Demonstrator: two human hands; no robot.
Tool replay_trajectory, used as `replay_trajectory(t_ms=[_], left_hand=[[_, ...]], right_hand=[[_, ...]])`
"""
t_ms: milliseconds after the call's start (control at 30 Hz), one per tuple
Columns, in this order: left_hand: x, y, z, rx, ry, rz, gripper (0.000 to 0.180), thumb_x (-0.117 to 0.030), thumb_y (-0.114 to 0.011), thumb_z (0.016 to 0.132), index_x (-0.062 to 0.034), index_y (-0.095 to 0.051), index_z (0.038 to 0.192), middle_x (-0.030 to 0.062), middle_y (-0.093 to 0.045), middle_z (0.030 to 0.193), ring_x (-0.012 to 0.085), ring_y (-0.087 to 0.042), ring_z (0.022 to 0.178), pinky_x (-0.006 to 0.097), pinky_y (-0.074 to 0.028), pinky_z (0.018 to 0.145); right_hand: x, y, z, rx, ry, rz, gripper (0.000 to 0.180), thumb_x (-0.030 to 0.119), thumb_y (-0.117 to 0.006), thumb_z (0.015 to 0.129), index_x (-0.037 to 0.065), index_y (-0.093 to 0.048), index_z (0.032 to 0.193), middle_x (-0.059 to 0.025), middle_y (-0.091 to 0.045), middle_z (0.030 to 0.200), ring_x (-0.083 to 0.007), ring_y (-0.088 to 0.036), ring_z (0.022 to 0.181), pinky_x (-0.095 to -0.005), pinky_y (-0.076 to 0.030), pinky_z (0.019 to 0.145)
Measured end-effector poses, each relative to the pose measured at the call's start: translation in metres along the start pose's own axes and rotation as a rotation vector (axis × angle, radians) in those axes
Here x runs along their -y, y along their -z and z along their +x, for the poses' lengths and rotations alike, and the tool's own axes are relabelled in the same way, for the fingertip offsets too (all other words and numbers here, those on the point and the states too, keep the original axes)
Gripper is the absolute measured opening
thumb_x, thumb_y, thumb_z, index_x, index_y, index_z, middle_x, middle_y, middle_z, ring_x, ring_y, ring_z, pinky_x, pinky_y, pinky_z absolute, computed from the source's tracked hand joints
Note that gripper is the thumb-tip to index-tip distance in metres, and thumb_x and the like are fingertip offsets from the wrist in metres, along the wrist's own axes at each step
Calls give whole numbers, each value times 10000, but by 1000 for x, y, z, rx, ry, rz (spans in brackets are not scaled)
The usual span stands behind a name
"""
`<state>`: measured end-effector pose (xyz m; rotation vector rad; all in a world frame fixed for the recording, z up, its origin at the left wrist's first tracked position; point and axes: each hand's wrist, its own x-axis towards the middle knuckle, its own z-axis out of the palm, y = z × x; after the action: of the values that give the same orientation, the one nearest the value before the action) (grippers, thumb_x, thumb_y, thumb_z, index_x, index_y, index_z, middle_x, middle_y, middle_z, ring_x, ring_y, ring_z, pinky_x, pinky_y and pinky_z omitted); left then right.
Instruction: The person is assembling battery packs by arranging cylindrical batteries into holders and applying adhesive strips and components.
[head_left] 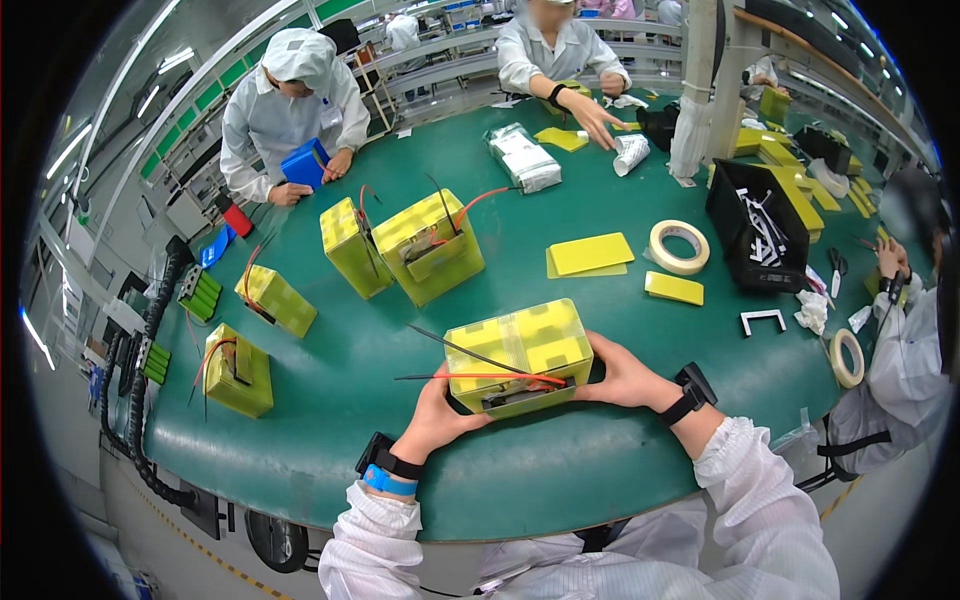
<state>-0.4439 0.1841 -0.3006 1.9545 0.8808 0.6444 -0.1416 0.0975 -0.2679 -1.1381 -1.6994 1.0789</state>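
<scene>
Between my two hands is a yellow battery pack (520, 340), boxy and wrapped in clear film, with a red and a black wire running out to the left from its near side. My left hand (440, 410) grips its left end, and my right hand (625, 375) clasps its right end. The undersides of the pack and some fingertips are hidden. Beyond it stand a large battery pack (430, 245) and a narrower battery pack (350, 250), both with wires. Two smaller battery packs (238, 375) (280, 300) sit to the left.
On the green table (350, 430), yellow sheets (590, 255), a tape roll (680, 247) and a black bin (757, 225) with white strips lie to the right. A white bag (523, 158) lies farther back. Co-workers stand at the far left, far side and right; one holds a blue pack (305, 164).
</scene>
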Motion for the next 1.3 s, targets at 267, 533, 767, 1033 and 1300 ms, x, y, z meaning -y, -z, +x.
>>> replay_trajectory(t_ms=[267, 533, 767, 1033, 1300], left_hand=[[-6, -2, 3, 8, -63, -50, 762, -119, -830, 606, 3, -483, 1274, 130, -556, 1234, 236, -531, 1140, 335, -396, 1011], [-19, -5, -7, -19, -120, -272, 749, -173, -809, 674, 8, -450, 1307, 114, -581, 1220, 205, -540, 1140, 349, -401, 1004], [-23, -19, -20, -35, -8, -424, 633, -192, -740, 767, 39, -452, 1280, 122, -591, 1177, 183, -559, 1073, 334, -429, 952], [-20, -18, -21, -21, 11, -434, 641, -187, -730, 779, 43, -442, 1303, 125, -592, 1192, 185, -565, 1080, 336, -425, 958], [-16, -16, -20, 6, 22, -388, 663, -234, -720, 806, 43, -428, 1333, 133, -583, 1218, 209, -555, 1127, 354, -405, 1002]], right_hand=[[-10, -1, 1, -29, -35, 60, 876, 125, -812, 693, -4, -332, 1415, -149, -443, 1378, -248, -437, 1287, -365, -319, 1106], [-11, -8, -6, -7, -67, 252, 828, 146, -806, 708, -6, -365, 1392, -112, -493, 1327, -208, -457, 1245, -341, -331, 1076], [-1, -15, -11, -12, -146, 403, 770, 234, -757, 786, -27, -352, 1386, -116, -482, 1347, -193, -446, 1247, -337, -306, 1081], [-5, -17, -11, -51, -145, 392, 682, 274, -743, 806, -28, -406, 1316, -115, -519, 1283, -191, -494, 1179, -332, -361, 1032], [-13, -20, -10, -75, -92, 355, 590, 275, -721, 827, -30, -443, 1248, -117, -546, 1214, -182, -525, 1110, -326, -390, 994]])
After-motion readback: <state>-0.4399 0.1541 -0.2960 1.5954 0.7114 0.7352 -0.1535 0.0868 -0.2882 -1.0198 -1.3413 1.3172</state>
